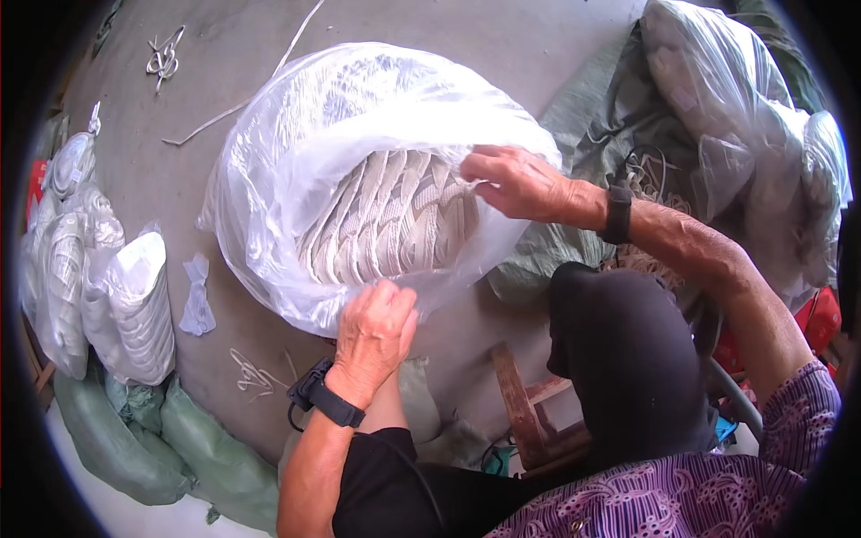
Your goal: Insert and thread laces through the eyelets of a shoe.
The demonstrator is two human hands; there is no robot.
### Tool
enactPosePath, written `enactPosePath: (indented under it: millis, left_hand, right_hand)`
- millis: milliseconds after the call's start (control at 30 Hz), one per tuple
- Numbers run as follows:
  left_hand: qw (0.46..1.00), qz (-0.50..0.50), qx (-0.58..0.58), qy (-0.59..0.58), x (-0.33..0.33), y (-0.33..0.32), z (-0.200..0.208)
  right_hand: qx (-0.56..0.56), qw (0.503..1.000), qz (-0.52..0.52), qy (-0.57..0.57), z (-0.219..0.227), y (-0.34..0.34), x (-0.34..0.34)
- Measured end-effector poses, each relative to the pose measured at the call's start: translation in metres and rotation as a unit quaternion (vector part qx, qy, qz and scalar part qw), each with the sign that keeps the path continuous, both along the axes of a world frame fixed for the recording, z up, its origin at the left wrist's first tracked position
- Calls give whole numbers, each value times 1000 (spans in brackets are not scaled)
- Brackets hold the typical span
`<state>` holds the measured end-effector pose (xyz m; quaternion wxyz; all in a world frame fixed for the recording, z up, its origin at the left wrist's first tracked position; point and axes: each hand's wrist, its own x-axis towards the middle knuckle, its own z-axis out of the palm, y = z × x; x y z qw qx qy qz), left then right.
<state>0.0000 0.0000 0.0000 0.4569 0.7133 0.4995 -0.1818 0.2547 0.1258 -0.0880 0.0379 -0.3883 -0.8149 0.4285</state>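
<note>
A large clear plastic bag [269,170] stands on the floor before me, its mouth spread wide. Inside lie several rows of off-white bundled woven cords [395,215], packed side by side. My left hand [377,327] is closed on the bag's near rim, fingers curled over the film. At the right side of the mouth, my right hand [516,184] pinches the rim between thumb and fingers. Both wrists wear dark bands. The bag's lower part and the bottom of its contents are hidden.
Filled clear bags [130,309] stand at the left above green woven sacks [215,448]. More filled bags [717,99] rest on a green sheet [601,103] at right. Loose cord [256,372] lies on the floor. A wooden stool [525,408] is near my knee.
</note>
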Motion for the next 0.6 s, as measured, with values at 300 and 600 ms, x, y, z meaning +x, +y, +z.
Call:
enactPosePath:
  millis: [300, 600]
  left_hand:
    - [953, 11, 300, -37, 17, 21, -4]
    - [979, 24, 187, 76, -36, -21, 60]
  right_hand:
    - [-353, 908, -223, -10, -1, -13, -4]
    - [53, 981, 74, 174, 12, -8, -19]
